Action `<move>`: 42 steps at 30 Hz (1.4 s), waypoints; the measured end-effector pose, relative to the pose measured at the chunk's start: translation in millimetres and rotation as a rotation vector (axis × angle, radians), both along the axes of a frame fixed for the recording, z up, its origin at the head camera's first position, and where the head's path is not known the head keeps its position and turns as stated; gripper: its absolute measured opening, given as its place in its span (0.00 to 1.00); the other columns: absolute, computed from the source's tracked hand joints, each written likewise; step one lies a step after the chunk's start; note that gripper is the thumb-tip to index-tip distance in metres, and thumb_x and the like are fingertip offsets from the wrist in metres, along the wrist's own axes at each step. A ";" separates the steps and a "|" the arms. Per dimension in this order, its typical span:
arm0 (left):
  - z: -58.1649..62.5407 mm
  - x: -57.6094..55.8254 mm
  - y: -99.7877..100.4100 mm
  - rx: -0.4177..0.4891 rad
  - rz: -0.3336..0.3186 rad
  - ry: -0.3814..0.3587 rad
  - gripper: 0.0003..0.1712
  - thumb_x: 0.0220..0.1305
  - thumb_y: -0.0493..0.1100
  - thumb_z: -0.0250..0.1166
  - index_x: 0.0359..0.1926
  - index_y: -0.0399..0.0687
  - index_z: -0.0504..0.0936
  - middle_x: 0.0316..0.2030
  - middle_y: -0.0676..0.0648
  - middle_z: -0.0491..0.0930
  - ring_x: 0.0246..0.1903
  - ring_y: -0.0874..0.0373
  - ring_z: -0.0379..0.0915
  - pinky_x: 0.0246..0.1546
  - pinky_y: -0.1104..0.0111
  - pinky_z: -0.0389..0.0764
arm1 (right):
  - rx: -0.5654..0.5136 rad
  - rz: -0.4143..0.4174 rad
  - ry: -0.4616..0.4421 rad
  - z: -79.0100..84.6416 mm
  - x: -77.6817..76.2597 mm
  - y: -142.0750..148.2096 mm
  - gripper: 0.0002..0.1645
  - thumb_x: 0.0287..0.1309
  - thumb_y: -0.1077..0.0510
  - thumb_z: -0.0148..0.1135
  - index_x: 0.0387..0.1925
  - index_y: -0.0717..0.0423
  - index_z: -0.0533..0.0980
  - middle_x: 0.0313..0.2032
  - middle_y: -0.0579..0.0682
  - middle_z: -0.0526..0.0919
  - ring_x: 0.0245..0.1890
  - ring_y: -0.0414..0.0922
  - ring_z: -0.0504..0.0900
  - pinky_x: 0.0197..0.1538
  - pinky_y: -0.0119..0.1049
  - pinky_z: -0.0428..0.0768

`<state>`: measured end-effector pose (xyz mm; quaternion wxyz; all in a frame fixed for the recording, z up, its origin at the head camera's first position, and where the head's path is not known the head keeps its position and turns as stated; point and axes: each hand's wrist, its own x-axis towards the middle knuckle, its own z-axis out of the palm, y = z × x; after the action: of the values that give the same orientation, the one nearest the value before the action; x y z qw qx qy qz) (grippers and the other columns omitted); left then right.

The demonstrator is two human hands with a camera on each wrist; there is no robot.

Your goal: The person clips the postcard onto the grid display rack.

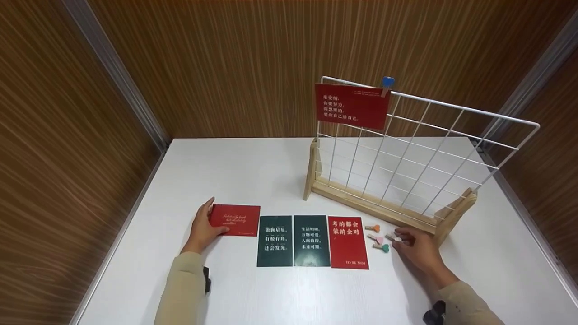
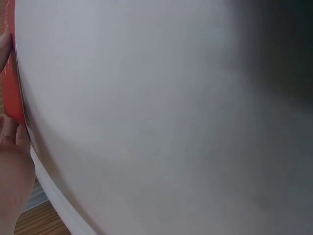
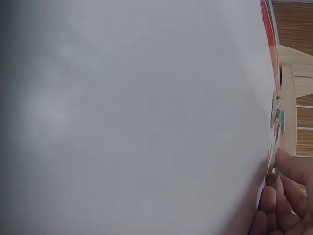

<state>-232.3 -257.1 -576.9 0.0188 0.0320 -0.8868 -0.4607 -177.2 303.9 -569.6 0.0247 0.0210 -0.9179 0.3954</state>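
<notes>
My left hand (image 1: 202, 228) grips a red card (image 1: 237, 220) with white script by its left side, thumb along the near edge. The left wrist view catches only a strip of this card (image 2: 13, 98) at its left border. With thumb and fingers, my right hand (image 1: 420, 250) pinches a small wooden clothespin (image 1: 397, 239) with a white decoration, low over the table; the fingers partly hide it. Beside it lie clothespins with an orange heart (image 1: 374, 228), a pink heart (image 1: 378, 239) and a green heart (image 1: 384, 248).
Two dark green cards (image 1: 275, 241) (image 1: 311, 241) and a red card (image 1: 348, 243) lie in a row on the white table (image 1: 216, 169). Behind stands a white wire grid (image 1: 408, 142) in a wooden base (image 1: 361, 198). A blue-heart clothespin (image 1: 388, 82) holds a red card (image 1: 352, 106) on it.
</notes>
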 end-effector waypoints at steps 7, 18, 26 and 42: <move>1.3 0.8 -1.2 0.024 0.012 -0.012 0.57 0.46 0.28 0.74 0.73 0.41 0.50 0.68 0.33 0.54 0.62 0.40 0.59 0.62 0.52 0.60 | -0.064 -0.006 -0.029 1.2 -0.4 -0.5 0.20 0.53 0.69 0.66 0.49 0.69 0.77 0.42 0.61 0.82 0.40 0.50 0.80 0.36 0.25 0.77; 6.4 2.4 -9.6 0.068 0.045 -0.054 0.52 0.52 0.27 0.70 0.73 0.40 0.50 0.63 0.34 0.64 0.52 0.43 0.69 0.52 0.56 0.73 | -0.214 0.009 -0.114 13.9 0.7 1.3 0.22 0.58 0.65 0.64 0.53 0.69 0.75 0.48 0.65 0.79 0.43 0.48 0.81 0.41 0.26 0.78; 9.2 3.1 -12.7 0.123 0.076 -0.056 0.50 0.51 0.26 0.69 0.72 0.37 0.52 0.54 0.31 0.72 0.48 0.43 0.75 0.45 0.63 0.78 | -0.377 0.038 -0.081 19.7 1.8 -1.9 0.19 0.54 0.71 0.65 0.48 0.78 0.75 0.44 0.68 0.80 0.35 0.36 0.81 0.37 0.31 0.81; 16.2 8.3 -20.9 0.278 0.095 -0.126 0.30 0.58 0.37 0.69 0.60 0.32 0.72 0.38 0.40 0.83 0.33 0.62 0.79 0.30 0.76 0.76 | -0.355 0.013 -0.151 19.6 -1.8 1.9 0.19 0.56 0.67 0.64 0.49 0.71 0.76 0.41 0.59 0.81 0.33 0.37 0.78 0.37 0.29 0.79</move>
<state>-224.0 -278.0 -560.7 -0.0195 0.1052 -0.8113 -0.5748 -179.0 305.8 -550.0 -0.0436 -0.0075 -0.8330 0.5515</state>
